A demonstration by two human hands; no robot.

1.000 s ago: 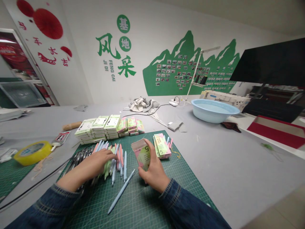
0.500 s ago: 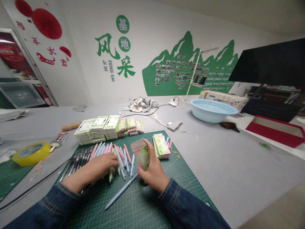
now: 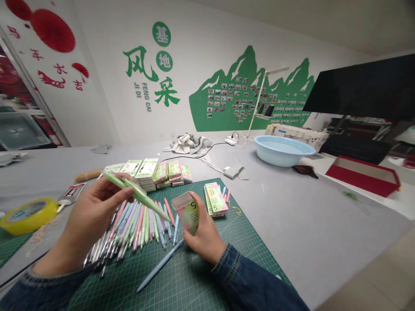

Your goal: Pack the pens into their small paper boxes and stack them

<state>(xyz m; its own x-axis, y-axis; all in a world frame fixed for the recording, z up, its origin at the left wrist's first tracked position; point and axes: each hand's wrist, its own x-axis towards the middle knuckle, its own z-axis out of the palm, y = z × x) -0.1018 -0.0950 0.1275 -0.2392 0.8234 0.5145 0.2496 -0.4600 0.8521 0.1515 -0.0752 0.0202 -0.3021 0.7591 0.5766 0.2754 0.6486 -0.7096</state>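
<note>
Pinched in my left hand [image 3: 94, 211] is a light green pen [image 3: 142, 198], raised above the other pens and slanting down toward the right. My right hand [image 3: 204, 233] grips a small pink and green box [image 3: 188, 211] printed with a 5; its top end faces up and looks open. Below lies a spread of pastel and black pens [image 3: 139, 224] on the green cutting mat [image 3: 194, 276]. A single blue pen [image 3: 158, 265] rests apart, nearer to me. To the right of my right hand, similar boxes [image 3: 216, 198] are stacked.
Stacked white boxes [image 3: 147, 169] and pink-green boxes [image 3: 174, 169] line the mat's far edge. Yellow tape [image 3: 29, 216] and a glue tube [image 3: 71, 193] lie left. A blue basin [image 3: 283, 151], a red box [image 3: 361, 179] and a sewing machine [image 3: 298, 133] stand right.
My left hand has lifted a light green pen out of the pile and moved up and left. My right hand still holds the box. The view has shifted slightly.
</note>
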